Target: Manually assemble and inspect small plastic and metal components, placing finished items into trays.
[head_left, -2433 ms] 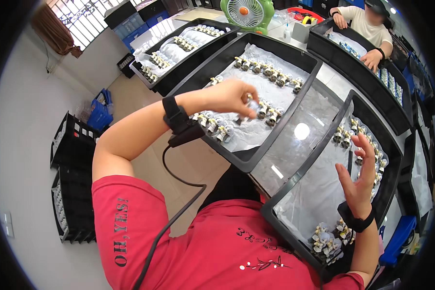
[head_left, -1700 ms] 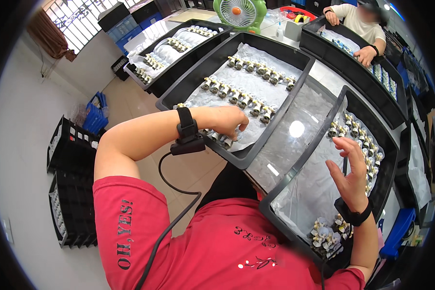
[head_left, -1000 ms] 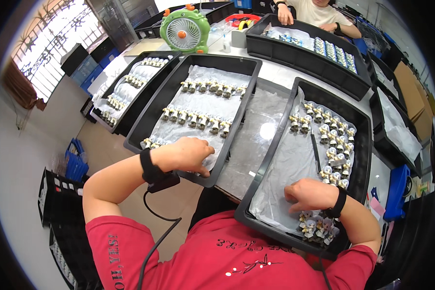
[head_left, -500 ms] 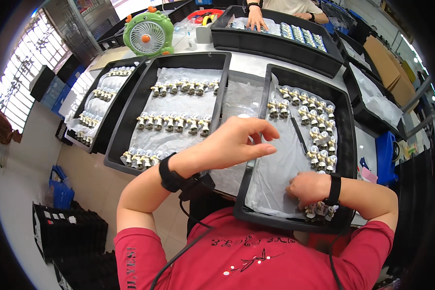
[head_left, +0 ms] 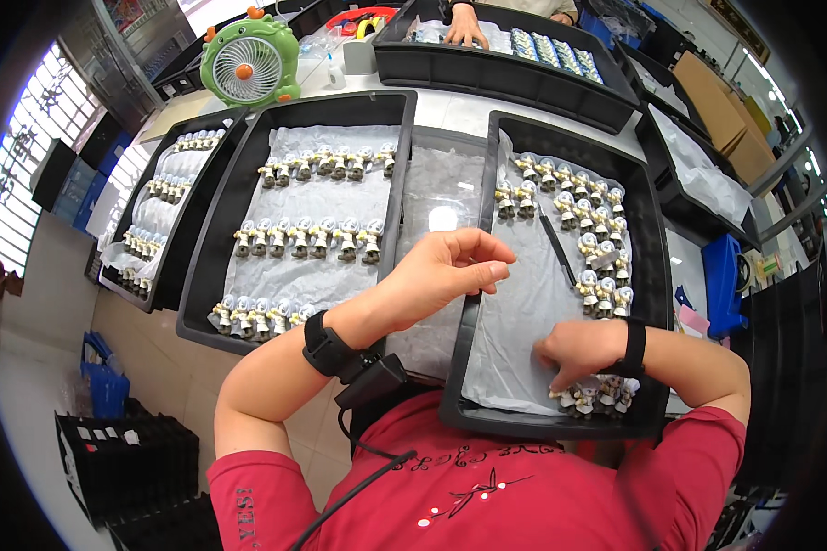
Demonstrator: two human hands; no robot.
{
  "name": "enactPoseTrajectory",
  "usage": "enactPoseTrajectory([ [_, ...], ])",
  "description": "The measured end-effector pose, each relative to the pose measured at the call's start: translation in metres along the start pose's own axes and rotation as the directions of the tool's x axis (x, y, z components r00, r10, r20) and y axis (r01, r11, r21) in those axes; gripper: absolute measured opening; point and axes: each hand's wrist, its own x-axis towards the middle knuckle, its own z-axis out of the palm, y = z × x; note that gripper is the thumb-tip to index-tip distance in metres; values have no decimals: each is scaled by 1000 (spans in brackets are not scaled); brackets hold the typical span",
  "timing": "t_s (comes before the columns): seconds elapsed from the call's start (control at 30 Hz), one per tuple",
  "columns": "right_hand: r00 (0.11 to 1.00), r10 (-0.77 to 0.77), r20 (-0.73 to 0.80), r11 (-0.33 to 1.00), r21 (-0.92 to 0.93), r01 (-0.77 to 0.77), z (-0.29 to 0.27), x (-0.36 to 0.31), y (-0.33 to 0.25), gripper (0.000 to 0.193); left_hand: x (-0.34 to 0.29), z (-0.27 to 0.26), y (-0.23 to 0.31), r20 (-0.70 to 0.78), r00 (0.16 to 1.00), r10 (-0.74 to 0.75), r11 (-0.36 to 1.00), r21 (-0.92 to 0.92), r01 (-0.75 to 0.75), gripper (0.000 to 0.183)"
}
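My left hand (head_left: 452,268), its fingers bent and the thumb a little apart from them, hovers bare over the left rim of the right black tray (head_left: 470,342). Inside that tray, my right hand (head_left: 583,351) is curled palm down over the lining paper (head_left: 505,363); whatever its fingers hold is hidden. Just below it lie several small white-and-gold figurines (head_left: 606,393) with dark bases. More figurines (head_left: 586,216) of the same kind stand in rows along the tray's far and right sides. Beside them a slim black pen-like tool (head_left: 557,246) rests on the paper.
To the left, a black tray (head_left: 402,165) and a narrower one (head_left: 232,151) hold more figurine rows. A green fan (head_left: 248,60) stands behind them. Across the table, another person's hand (head_left: 466,26) reaches into a black bin (head_left: 505,81). Stacked black crates (head_left: 129,459) are at lower left.
The whole view has shifted slightly. My left thumb and forefinger have come closer together. My right hand has moved slightly up from the near figurines, which show more fully.
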Motion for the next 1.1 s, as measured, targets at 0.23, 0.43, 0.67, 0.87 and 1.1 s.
enactPoseTrajectory([
  [0.23,987,-115,-115,983,132,130,4,-10,-1,43,2,2,2,1,1000,-23,999,26,23,26],
  [0.43,651,-46,-758,870,290,399,-46,-28,-2,36,11,6,-3,-130,988,-87,956,-289,46,42],
  [0.67,323,92,-942,519,322,792,-53,-13,-4,30,15,20,16,160,987,-19,846,-524,101,42],
  [0.87,199,35,-979,627,176,759,-48,1,2,51,19,15,-3,115,990,78,807,-590,5,46],
  [1.1,109,-108,-988,886,-46,461,-41,10,-7,92,20,21,-1,32,990,134,808,-582,-91,50],
])
